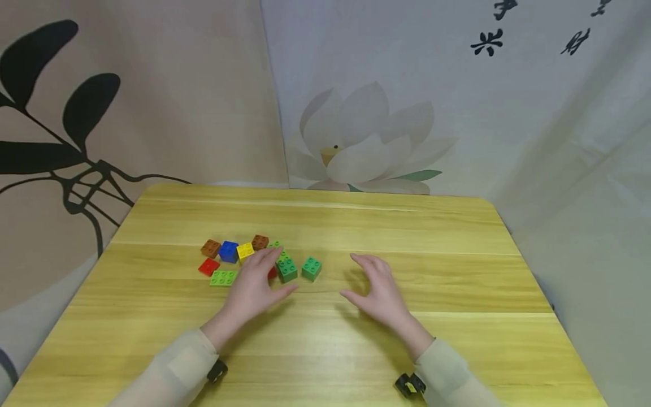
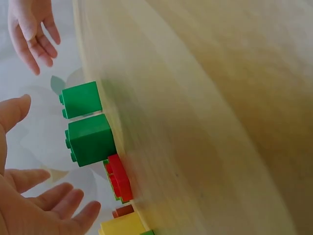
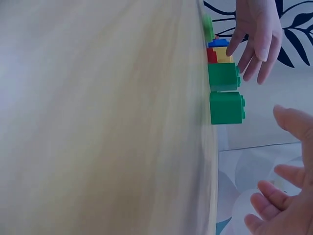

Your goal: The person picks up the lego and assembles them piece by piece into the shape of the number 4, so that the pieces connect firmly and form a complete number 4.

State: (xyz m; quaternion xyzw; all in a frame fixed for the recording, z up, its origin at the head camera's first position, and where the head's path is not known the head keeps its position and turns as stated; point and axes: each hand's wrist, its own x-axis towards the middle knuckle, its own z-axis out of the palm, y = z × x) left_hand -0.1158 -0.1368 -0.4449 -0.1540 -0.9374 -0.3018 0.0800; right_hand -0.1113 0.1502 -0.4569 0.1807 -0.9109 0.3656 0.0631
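Observation:
My left hand [image 1: 254, 288] hovers over the toy building bricks with thumb and fingers spread, holding nothing. It hides part of the pile, including most of a red brick [image 1: 272, 273]. Just beyond its thumb stands a dark green brick [image 1: 287, 271]; a second dark green brick [image 1: 311, 268] sits a little to the right, apart from it. To the right of both, my right hand [image 1: 378, 291] is above the bare wood, fingers apart and nothing in its grasp. In the left wrist view the two green bricks [image 2: 92, 140] stand upright, studs toward the hand's side.
Left of my left hand lie a blue brick [image 1: 229, 251], a yellow brick [image 1: 245, 251], brown bricks [image 1: 211, 249], a flat red brick [image 1: 209, 267] and a light green brick [image 1: 223, 278]. The wooden table [image 1: 432, 237] ends at a printed cloth backdrop [image 1: 376, 113].

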